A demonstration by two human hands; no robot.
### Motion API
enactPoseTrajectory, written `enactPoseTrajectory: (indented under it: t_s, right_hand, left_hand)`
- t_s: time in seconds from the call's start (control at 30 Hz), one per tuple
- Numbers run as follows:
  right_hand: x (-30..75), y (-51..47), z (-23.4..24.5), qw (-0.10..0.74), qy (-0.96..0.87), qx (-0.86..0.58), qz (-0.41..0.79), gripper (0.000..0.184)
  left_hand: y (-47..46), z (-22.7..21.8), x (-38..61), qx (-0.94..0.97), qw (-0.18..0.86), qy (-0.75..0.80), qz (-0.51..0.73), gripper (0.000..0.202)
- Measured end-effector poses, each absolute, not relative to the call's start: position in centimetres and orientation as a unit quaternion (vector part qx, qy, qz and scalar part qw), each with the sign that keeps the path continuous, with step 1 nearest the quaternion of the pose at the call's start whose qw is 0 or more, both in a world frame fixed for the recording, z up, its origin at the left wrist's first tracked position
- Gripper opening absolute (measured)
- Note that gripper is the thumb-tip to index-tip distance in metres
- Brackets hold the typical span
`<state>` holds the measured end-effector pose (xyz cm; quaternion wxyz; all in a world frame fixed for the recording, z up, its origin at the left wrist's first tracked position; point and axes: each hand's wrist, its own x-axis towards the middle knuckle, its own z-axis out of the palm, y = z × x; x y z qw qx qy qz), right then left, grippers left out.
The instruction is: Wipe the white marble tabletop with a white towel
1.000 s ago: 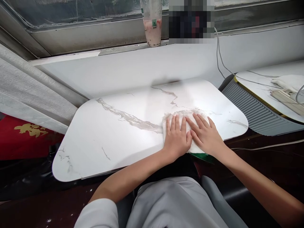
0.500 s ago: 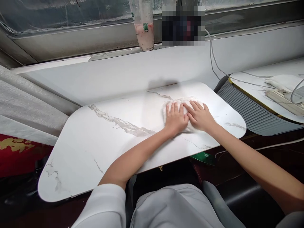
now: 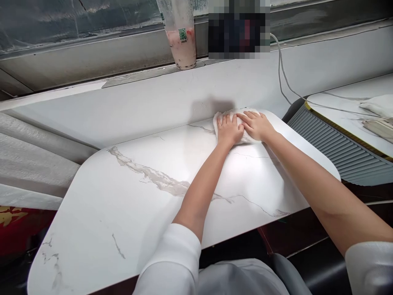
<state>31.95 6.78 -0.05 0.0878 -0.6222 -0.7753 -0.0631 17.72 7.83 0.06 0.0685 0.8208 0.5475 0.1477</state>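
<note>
A white cloth (image 3: 247, 137) lies near the back edge of a white, marble-patterned table (image 3: 147, 233). My left hand (image 3: 229, 131) presses down on the left part of the cloth, palm down with fingers stretched out. On the right part rests my right hand (image 3: 258, 126), also flat, its fingers spread and pointing left and away. The two hands almost meet at the thumbs. Much of the cloth is covered by them, and its far edge comes close to the wall behind the table.
On the window ledge stands a clear plastic cup (image 3: 183, 49) with a pink drink, beside a blurred-out object (image 3: 238, 35). White cables (image 3: 284, 69) run down to a second table (image 3: 340, 112) with a ribbed side. A pale curtain (image 3: 33, 151) hangs at left.
Both hands and the cloth have slid away from me, toward the table's back edge. My arms reach further forward, and the view has shifted slightly.
</note>
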Motion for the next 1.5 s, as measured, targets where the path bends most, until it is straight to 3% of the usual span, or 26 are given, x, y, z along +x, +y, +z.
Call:
enactPoseTrajectory:
  t_s: [0.53, 1.13, 1.5]
  right_hand:
    - [32.9, 6.1, -0.4, 0.115, -0.768, -0.629, -0.043, 0.058]
    - [35.8, -12.4, -0.4, 0.098, -0.749, -0.65, -0.084, 0.056]
    - [38.0, -17.6, -0.5, 0.068, -0.753, -0.651, -0.069, 0.058]
  left_hand:
    - [7.2, 0.2, 18.2, 0.823, 0.064, 0.545, 0.149, 0.058]
    - [-9.2, -0.2, 19.9, 0.88, 0.058, 0.445, 0.158, 0.059]
    - [-13.8, 0.2, 20.7, 0.893, 0.068, 0.405, 0.183, 0.063]
